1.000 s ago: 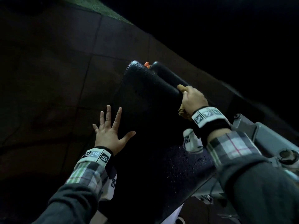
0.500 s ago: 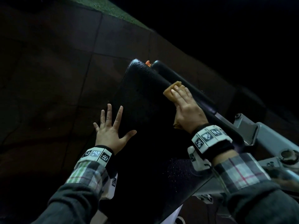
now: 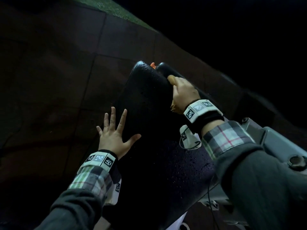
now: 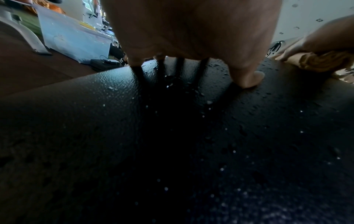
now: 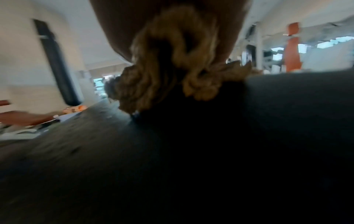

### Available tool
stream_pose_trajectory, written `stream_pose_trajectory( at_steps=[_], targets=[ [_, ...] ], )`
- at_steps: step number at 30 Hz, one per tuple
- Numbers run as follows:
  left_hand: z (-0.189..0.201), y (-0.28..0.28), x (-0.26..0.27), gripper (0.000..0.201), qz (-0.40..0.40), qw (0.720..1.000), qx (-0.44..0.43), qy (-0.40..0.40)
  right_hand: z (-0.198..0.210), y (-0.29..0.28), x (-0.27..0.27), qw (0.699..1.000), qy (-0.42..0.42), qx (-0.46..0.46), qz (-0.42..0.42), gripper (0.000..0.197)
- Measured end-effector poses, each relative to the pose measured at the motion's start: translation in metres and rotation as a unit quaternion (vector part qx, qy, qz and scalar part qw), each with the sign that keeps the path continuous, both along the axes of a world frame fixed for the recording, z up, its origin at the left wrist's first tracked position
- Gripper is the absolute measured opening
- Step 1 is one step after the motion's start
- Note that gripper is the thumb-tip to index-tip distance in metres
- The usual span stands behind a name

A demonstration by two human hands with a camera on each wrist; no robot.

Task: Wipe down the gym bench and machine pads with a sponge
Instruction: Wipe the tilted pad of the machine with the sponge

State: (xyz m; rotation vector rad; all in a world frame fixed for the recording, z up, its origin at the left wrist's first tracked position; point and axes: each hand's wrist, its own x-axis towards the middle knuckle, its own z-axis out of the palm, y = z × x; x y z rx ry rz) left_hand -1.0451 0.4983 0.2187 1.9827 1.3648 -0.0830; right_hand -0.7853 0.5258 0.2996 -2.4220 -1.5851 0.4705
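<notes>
Seen from above in dim light, a person in a dark jumper over plaid cuffs leans across a black, pebble-textured vinyl gym pad (image 3: 154,123) beaded with water droplets. Nearest the camera, the left hand (image 3: 114,138) lies flat on the pad's left edge, fingers (image 3: 122,120) straight and fanned wide, thumb out to the right; the left wrist view shows the thumb tip pressed to the wet surface (image 4: 249,80). Farther up the pad, the right hand (image 3: 184,94) is curled over a tan, crumpled sponge (image 3: 171,78), pressing it into the seam where the flat pad meets a black cylindrical roller pad (image 3: 166,70) along its right side; the sponge pokes out beyond the fingertips and again at the heel of the hand. The right wrist view, blurred, shows the sponge bunched in folds under the palm (image 5: 172,60). To the right, a grey metal machine frame (image 3: 279,146) with bolts runs beside the pad. At the pad's far end sits a small orange knob (image 3: 152,65), and beyond it dark reddish-brown floor tiles (image 3: 58,72) meet a strip of green turf (image 3: 119,9).
</notes>
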Motion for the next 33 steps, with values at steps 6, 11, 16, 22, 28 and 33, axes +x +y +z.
stream_pose_trajectory(
  at_steps=[6, 11, 16, 22, 28, 33],
  targets=[
    [-0.001, -0.003, -0.002, 0.102, 0.017, 0.999, 0.018, -0.027, -0.013, -0.046, -0.005, 0.989, -0.029, 0.076, 0.123, 0.052],
    [-0.005, -0.007, -0.017, 0.096, 0.041, 0.994, 0.038, -0.097, -0.014, -0.061, 0.008, 0.994, -0.055, 0.063, 0.067, 0.051],
    [-0.011, -0.016, -0.032, 0.092, 0.038, 0.993, 0.029, -0.11, 0.007, -0.014, 0.004, 0.998, 0.001, -0.02, -0.056, 0.031],
    [-0.016, -0.015, -0.029, 0.092, 0.019, 0.998, 0.024, -0.059, 0.011, 0.059, -0.012, 0.99, -0.001, -0.129, -0.064, 0.037],
    [-0.021, -0.016, -0.031, 0.091, 0.009, 0.998, 0.031, -0.059, 0.0, 0.1, -0.047, 0.998, -0.003, -0.057, 0.032, 0.038],
    [-0.025, -0.016, -0.031, 0.091, 0.008, 0.998, 0.037, -0.056, -0.007, 0.064, -0.046, 0.981, -0.015, 0.007, 0.192, 0.052]
  ],
)
